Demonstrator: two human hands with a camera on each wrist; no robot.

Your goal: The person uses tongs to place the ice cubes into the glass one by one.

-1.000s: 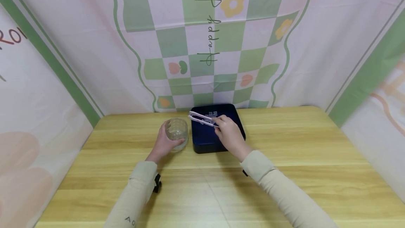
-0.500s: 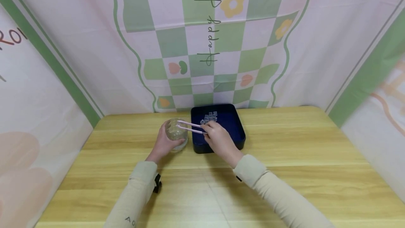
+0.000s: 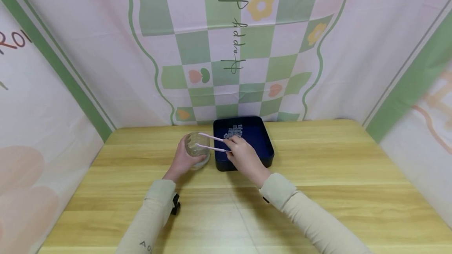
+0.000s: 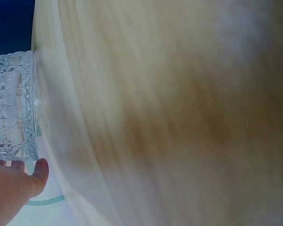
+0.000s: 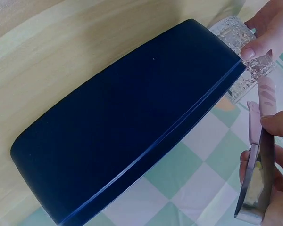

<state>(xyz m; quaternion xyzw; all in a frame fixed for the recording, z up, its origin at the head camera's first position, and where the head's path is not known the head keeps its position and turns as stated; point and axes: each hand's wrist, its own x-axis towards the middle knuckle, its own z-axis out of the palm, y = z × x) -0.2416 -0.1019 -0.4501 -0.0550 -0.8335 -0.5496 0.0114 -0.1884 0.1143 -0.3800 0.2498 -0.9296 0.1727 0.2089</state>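
Above tray (image 3: 259,138), right hand (image 3: 243,155) angled leftward, pinching tongs (image 5: 266,160)

Free desk (image 3: 325,156) right of blue tray (image 3: 257,138); glass (image 3: 193,151) blocks left, patterned cloth (image 3: 226,50) behind, right hand (image 3: 244,155) with tongs (image 3: 214,148) over front edge.

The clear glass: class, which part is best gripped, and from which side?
Probably grip the clear glass round its textured side wall, from the person's left, as the left hand does: the dark blue tray sits close on the right, and the tongs reach over the glass's top from there.
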